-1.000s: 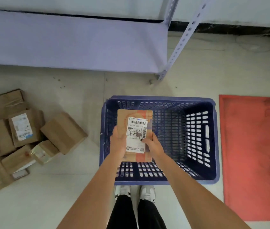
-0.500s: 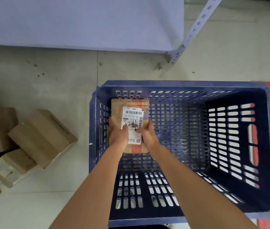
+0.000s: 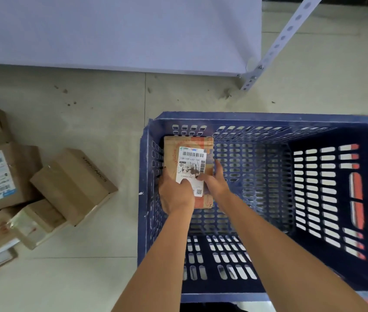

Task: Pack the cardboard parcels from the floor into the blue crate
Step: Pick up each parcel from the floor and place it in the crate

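One labelled parcel [image 3: 188,172] is all the blue crate [image 3: 264,119] holds so far, low in its far-left corner, while several cardboard parcels [image 3: 72,185] wait in a heap on the floor to the left. Left hand [image 3: 175,194] and right hand [image 3: 214,183] clasp its near end, thumbs pressed on the shipping label [image 3: 191,167]; whether it rests on the crate bottom is unclear.

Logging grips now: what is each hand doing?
Left hand: holds the labelled parcel.
Right hand: holds the same parcel.
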Motion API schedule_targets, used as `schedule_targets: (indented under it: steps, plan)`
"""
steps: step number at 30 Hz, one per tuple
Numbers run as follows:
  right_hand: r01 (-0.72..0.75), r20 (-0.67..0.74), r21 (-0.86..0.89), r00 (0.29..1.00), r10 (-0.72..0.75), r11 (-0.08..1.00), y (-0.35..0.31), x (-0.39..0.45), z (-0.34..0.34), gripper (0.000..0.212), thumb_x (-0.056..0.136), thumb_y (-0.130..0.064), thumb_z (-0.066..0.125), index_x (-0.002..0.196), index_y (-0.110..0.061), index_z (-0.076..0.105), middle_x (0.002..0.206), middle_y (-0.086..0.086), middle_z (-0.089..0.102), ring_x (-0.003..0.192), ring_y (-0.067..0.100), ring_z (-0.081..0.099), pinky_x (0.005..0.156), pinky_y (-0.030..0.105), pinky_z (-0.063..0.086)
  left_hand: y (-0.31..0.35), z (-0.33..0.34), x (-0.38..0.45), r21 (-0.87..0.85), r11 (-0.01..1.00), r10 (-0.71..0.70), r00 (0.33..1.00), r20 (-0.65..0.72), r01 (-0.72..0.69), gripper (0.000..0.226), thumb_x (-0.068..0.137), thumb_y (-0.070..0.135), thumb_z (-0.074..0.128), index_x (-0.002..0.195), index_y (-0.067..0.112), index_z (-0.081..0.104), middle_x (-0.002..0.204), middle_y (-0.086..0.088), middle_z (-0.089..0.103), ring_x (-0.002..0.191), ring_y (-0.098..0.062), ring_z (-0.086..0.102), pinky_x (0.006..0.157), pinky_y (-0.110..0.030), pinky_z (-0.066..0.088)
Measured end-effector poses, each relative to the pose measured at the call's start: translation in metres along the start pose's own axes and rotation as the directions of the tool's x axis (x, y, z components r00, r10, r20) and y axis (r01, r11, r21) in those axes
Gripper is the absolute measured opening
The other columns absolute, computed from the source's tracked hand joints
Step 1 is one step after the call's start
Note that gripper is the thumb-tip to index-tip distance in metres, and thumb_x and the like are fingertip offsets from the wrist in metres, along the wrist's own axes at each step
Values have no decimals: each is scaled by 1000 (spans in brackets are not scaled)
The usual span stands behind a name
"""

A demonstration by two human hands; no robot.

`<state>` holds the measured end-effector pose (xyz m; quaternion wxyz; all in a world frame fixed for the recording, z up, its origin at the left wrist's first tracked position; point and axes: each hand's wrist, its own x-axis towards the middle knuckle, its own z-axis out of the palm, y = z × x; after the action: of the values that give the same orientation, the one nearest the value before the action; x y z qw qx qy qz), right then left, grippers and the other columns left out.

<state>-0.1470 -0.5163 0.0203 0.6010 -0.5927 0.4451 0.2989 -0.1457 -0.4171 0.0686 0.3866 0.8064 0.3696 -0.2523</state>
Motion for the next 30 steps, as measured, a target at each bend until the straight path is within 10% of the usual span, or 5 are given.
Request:
schedule_targets:
  steps: [12,23,30]
  plan:
    - [258,97,-205,965,-242,944,-94,-171,-20,73,77,-5,68,139,-25,35,140,0,45,119,14,46,100,33,41,66,-120,-104,-532,847,104,971,213,25,68,81,-8,54,139,23,38,114,5,57,100,-13,57,74,-24,52]
    - [316,233,-163,933,-275,935,-141,-291,110,80,79,1,66,144,-25,27,152,0,27,137,24,32,104,33,37,25,-314,-85,-548,827,-24,982,186,124,75,79,-11,60,142,20,36,142,-16,45,126,-28,48,104,-41,40]
    - [227,237,-257,957,-167,939,-78,-266,220,81,78,-2,67,145,-27,28,149,-2,33,130,17,39,91,25,38,-68,-360,-27,-542,804,-131,962,240,245,64,80,-14,57,138,7,39,136,-16,48,114,-25,52,81,-17,50]
